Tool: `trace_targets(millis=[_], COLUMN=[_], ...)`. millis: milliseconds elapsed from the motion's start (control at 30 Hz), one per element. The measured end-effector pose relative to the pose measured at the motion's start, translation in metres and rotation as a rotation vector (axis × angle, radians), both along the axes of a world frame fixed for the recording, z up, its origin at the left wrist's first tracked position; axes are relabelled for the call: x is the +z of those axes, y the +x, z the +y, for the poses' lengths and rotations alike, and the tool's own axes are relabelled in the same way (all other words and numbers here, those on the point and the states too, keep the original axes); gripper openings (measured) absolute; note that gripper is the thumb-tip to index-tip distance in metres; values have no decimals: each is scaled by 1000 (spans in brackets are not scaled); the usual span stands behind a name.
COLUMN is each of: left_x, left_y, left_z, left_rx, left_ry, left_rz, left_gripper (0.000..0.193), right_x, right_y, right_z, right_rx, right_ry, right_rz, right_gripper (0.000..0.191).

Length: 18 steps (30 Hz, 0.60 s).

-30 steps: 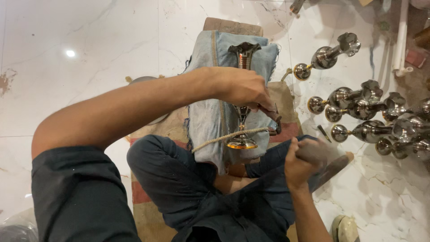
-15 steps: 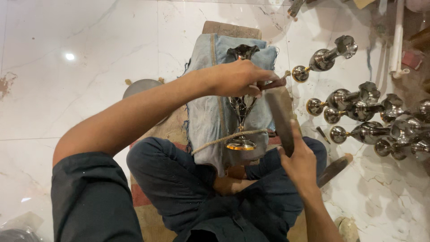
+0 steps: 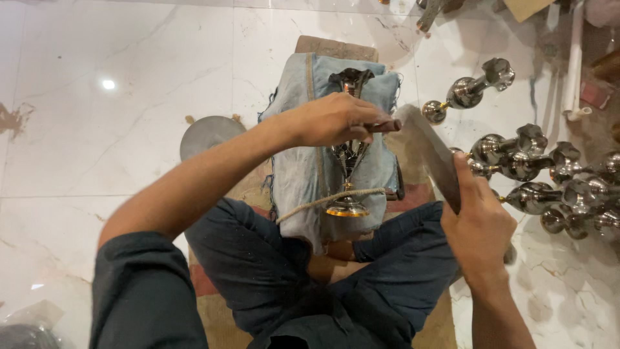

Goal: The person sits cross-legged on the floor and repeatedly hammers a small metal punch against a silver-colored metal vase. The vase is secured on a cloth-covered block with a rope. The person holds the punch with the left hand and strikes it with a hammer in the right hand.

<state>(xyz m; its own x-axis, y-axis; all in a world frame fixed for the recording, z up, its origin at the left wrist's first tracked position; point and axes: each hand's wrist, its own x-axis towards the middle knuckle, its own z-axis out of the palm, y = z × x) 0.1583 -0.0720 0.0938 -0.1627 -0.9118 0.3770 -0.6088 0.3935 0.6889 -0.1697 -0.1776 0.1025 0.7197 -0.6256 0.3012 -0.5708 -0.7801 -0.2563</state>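
A shiny metal goblet-shaped piece (image 3: 349, 158) with a gold-rimmed base lies on a denim-covered block (image 3: 303, 174) between my knees, tied down by a rope (image 3: 323, 201) across its stem. My left hand (image 3: 332, 119) rests over the piece and grips a thin rod-like tool (image 3: 381, 126) with a dark handle. My right hand (image 3: 478, 226) holds a long flat wooden mallet (image 3: 434, 152), raised with its far end next to the tool.
Several finished silver metal pieces (image 3: 536, 168) lie on the marble floor at the right. A round grey disc (image 3: 206, 134) sits left of the block. I sit cross-legged on a reddish mat (image 3: 213, 291). Clutter lines the top right edge.
My right hand has lifted the mallet from low beside my knee up towards the tool. My left hand stayed on the piece.
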Motion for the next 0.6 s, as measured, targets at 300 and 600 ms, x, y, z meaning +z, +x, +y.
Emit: trace_targets(millis=[300, 600], left_x=[-87, -144], left_y=[15, 9], left_z=[101, 158], left_rx=[1111, 1443], left_ry=[-280, -216], left_rz=[1006, 1274], left_gripper=[42, 47], right_x=[-100, -92], right_y=[-85, -40], right_z=[56, 110], right_rx=[-185, 167], right_ry=[479, 279], right_rz=[117, -206], right_gripper=[91, 43])
